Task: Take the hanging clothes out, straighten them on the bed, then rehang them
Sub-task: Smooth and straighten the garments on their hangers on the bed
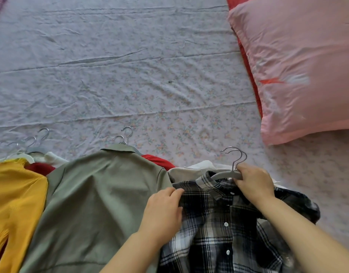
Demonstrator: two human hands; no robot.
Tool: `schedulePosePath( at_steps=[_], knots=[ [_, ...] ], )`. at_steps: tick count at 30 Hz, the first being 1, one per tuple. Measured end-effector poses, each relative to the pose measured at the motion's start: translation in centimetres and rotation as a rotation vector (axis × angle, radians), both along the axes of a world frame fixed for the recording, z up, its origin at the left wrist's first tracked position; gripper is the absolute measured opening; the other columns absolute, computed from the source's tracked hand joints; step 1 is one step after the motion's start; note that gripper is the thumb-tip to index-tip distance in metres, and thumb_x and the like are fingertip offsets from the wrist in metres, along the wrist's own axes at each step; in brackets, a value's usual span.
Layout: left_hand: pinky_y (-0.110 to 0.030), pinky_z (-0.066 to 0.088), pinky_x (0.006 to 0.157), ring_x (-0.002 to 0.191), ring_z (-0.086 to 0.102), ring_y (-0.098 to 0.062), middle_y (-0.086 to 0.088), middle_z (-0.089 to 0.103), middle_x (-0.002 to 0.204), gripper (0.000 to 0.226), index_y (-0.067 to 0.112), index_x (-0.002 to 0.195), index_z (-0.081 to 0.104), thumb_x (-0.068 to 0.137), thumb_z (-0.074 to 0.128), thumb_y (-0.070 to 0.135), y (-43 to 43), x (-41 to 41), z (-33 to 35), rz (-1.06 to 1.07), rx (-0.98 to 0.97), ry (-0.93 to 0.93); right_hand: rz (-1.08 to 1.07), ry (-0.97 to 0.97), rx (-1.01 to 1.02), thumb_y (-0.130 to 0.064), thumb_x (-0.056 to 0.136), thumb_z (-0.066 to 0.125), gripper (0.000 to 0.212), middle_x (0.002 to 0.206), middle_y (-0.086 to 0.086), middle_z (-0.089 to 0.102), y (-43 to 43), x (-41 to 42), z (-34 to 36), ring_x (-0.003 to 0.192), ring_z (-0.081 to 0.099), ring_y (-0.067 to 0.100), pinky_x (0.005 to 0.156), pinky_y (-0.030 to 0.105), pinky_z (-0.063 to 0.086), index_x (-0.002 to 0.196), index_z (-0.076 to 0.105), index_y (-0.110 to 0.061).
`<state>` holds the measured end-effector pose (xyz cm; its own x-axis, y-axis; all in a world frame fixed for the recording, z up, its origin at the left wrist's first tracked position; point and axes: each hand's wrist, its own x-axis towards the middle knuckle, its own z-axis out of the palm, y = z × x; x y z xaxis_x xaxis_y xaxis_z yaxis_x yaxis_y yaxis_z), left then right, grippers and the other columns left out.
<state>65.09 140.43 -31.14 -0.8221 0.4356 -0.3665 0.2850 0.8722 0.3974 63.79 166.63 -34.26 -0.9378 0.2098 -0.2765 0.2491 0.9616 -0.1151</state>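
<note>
Centrally, plaid shirt (pixel 224 223) lay on bed sheet (pixel 130 75) at near edge, on grey hanger (pixel 226 175). R hand (pixel 255 183) was clamped on hanger's shoulder bar; L hand (pixel 162 211) pressed flat, fingers loose, on shirt's shoulder seam. Olive shirt (pixel 102 203) adjoined on left, yellow garment (pixel 14 203) beyond. Pink pillow (pixel 299 66) far right.

A bed fills almost the whole view. It is covered by a pale lilac bedsheet (pixel 130 79) with a small flower print and many long creases. At the right lies a big pink pillow (pixel 299 67), and a red cloth (pixel 248 66) shows under its left edge. Soft, even light falls on the sheet. No wall or floor shows.
</note>
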Motion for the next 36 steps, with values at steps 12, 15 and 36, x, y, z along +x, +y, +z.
schedulePosePath(
  at_steps=[12, 15, 36],
  knots=[
    [-0.027, 0.039, 0.093, 0.113, 0.054, -0.024, 0.000, 0.054, 0.130, 0.052, 0.018, 0.132, 0.049, 0.080, 0.060, 0.015, -3.4, 2.5, 14.1, -0.097, 0.310, 0.235, -0.081, 0.377, 0.037, -0.010, 0.059, 0.080, 0.046, 0.049, -0.005, 0.049, -4.7, 10.4, 22.1, 0.051, 0.053, 0.029, 0.048, 0.016, 0.011, 0.056, 0.037, -0.024],
    [-0.020, 0.022, 0.102, 0.125, 0.041, -0.018, 0.003, 0.044, 0.139, 0.064, 0.023, 0.140, 0.038, 0.082, 0.063, 0.036, -4.9, 3.8, 18.3, -0.129, 0.424, 0.299, -0.133, 0.441, 0.082, -0.008, 0.056, 0.083, 0.034, 0.049, -0.001, 0.054, -7.4, 14.5, 26.6, 0.049, 0.053, 0.030, 0.047, 0.022, 0.019, 0.055, 0.050, -0.015],
    [-0.035, 0.046, 0.072, 0.080, 0.066, -0.022, 0.007, 0.070, 0.090, 0.045, 0.025, 0.110, 0.066, 0.066, 0.077, 0.025, -21.3, 18.8, 31.7, -0.068, 0.677, 0.759, 0.004, 0.681, 0.109, -0.050, 0.056, 0.074, 0.037, 0.050, -0.010, 0.046, -28.5, 29.1, 46.6, 0.053, 0.043, 0.001, 0.047, 0.026, 0.031, 0.053, 0.042, -0.032]
  ],
)
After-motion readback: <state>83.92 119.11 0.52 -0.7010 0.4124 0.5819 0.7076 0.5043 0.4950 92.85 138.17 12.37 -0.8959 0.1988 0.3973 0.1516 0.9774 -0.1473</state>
